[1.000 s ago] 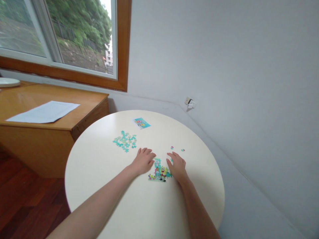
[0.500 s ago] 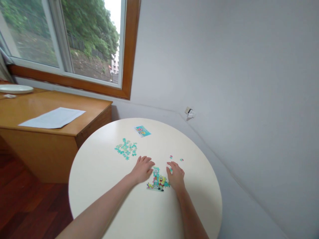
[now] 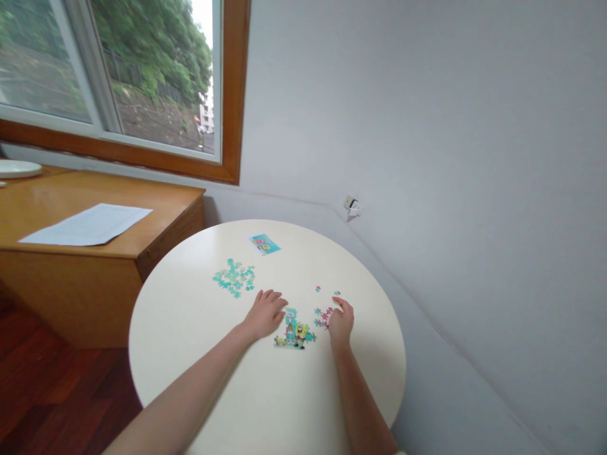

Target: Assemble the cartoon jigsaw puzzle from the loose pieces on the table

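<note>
A partly joined jigsaw puzzle (image 3: pixel 291 327) with cartoon figures lies flat on the round white table (image 3: pixel 256 404). My left hand (image 3: pixel 267 313) rests at its upper left edge, fingers spread and holding nothing. To the puzzle's right is a small group of pink and turquoise pieces (image 3: pixel 322 314), partly covered by my right hand (image 3: pixel 342 321). That hand's index finger reaches out close to a loose puzzle piece (image 3: pixel 336 292); I cannot tell whether they touch. Another loose piece (image 3: pixel 318 288) lies a little to the left.
A pile of turquoise puzzle pieces (image 3: pixel 234 278) lies on the table's left side. Behind it is a picture card (image 3: pixel 265 244) with the cartoon scene. A wooden desk (image 3: pixel 165 208) holding a paper sheet (image 3: pixel 90 224) stands at left, and a wall socket (image 3: pixel 351 205) is beyond the table.
My right hand has shifted away from the puzzle towards the loose piece, uncovering the pink pieces. My left hand stays by the puzzle's edge. The whole view has turned slightly right.
</note>
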Motion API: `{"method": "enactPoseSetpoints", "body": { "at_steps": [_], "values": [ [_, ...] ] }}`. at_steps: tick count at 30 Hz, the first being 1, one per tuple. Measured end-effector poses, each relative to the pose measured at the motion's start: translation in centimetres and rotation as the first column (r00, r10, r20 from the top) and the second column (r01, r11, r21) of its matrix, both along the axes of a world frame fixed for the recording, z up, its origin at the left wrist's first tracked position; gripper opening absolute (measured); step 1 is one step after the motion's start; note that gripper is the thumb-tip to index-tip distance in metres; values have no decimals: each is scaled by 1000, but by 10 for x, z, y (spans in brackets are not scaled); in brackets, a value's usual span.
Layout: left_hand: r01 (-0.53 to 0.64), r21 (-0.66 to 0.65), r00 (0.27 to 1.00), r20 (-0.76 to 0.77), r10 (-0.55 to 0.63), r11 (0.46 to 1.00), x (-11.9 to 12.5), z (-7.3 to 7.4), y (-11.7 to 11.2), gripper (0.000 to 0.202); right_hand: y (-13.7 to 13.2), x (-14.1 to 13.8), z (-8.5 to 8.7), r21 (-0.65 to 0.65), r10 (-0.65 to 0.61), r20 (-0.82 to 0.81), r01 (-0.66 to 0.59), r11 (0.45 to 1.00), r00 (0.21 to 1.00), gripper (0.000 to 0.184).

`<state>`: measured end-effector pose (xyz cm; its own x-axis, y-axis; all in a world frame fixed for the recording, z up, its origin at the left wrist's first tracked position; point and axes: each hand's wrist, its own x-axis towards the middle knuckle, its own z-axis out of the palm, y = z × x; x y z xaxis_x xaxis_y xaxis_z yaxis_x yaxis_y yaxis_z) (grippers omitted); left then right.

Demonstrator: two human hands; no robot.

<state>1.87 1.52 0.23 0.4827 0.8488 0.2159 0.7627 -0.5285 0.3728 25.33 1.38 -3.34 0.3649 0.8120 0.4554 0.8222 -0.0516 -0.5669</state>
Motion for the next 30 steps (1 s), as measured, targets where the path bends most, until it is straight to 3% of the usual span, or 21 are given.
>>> {"method": "enactPoseSetpoints", "body": {
  "at_steps": [3,7,16,22,30],
  "values": [
    [-4,1,1000,-2,4,1000,0,0,0,30,2,0,-3,58,-107,-155,117,991,982,56],
    [-1,-2,1000,-6,0,1000,0,-1,1,31,1,1,-2,60,-125,-256,145,988,959,55],
    [16,-8,1000,-18,-16,1000,-1,-4,3,32,-11,12,12,-85,104,-174,-120,989,979,31],
    [16,-4,1000,-26,-16,1000,-1,-2,3,31,-14,23,12,-143,122,-137,-141,980,983,30],
    [30,-2,999,-20,-30,1000,-1,-3,4,31,-10,28,0,-88,113,-146,-127,988,983,32]
  ]
}}
